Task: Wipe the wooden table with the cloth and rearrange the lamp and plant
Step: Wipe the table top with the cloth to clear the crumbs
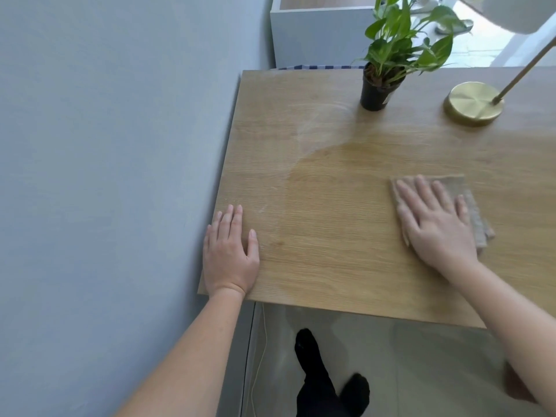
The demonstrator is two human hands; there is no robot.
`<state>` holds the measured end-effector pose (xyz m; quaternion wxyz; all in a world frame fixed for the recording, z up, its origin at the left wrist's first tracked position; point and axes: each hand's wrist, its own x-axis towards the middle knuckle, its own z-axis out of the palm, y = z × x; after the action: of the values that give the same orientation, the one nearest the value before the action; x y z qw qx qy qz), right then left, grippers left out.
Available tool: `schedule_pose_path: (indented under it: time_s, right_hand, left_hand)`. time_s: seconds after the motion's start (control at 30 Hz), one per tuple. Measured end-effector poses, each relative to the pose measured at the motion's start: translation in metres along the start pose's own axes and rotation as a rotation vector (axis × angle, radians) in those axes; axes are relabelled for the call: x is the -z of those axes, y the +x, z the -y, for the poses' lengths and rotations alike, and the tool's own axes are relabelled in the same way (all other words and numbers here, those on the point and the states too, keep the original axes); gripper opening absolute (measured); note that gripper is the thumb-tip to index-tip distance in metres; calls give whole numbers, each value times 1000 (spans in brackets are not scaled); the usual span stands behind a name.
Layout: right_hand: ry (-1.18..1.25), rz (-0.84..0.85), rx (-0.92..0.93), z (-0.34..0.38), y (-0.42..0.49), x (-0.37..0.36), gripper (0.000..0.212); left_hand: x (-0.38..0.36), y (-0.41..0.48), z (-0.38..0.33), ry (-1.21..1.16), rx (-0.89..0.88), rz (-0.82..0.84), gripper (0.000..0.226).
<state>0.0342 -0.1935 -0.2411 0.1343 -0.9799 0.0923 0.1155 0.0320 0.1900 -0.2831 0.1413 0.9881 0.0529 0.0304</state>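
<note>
nearest me, two feet in black socks (325, 380) stand on the grey floor (421, 371). a thin pale cord (261, 350) hangs down below the near edge of the wooden table (331, 266).

my left hand (230, 254) lies flat on the near left corner, fingers straight and close together and holding nothing. its outer side reaches over the table's left edge, which runs close along the grey wall (105, 145).

my right hand (436, 218) is further in and well to the right. it presses flat on the folded tan cloth (472, 200) with fingers spread and straight, not curled round it. the cloth lies wholly on the wood, back from the near edge. between the two hands is a wide stretch of darker wood, with paler streaked wood beyond it and toward the left edge.

near the far edge the potted plant (376, 91) stands upright in a black pot. the lamp (474, 103) has its round brass base to the right of the pot, apart from it, and its rod leans up to the white shade (517, 10). behind the far edge are a strip of blue checked fabric (319, 67) and a white cabinet (316, 37).
</note>
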Motion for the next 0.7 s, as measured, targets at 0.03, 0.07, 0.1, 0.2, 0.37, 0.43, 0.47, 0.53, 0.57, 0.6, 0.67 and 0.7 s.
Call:
schedule_pose_path:
  time_s: [0.03,0.07,0.1,0.2,0.37,0.43,0.47,0.53,0.57,0.6,0.67,0.7]
  right_hand:
    - [28,-29,-94,10,23,2,58]
    - [46,-48,-185,24,44,1,60]
    - [57,-55,-252,42,61,-2,62]
    - [54,-15,-186,104,82,-15,62]
    - [18,46,208,109,37,-30,55]
    - [-4,65,260,78,16,-26,53]
    - [-7,68,255,63,10,-21,52]
    - [-3,41,186,40,15,-8,52]
    - [4,18,127,35,24,-3,52]
    - [16,-2,56,35,38,0,53]
    - [51,-37,-93,46,70,4,57]
    - [61,-48,-156,56,87,4,59]
  left_hand:
    - [0,0,0,4,-1,1,63]
    - [0,0,0,9,0,4,63]
    - [0,0,0,11,2,7,63]
    - [0,1,0,10,5,16,64]
    - [0,1,1,12,4,16,64]
    - [0,1,1,15,3,16,64]
    - [0,1,1,14,2,15,64]
    - [0,0,0,10,1,7,64]
    - [0,1,-1,10,1,4,64]
    - [0,1,0,11,1,4,64]
    - [-1,2,0,14,-1,1,64]
    - [-1,2,0,16,-1,-1,64]
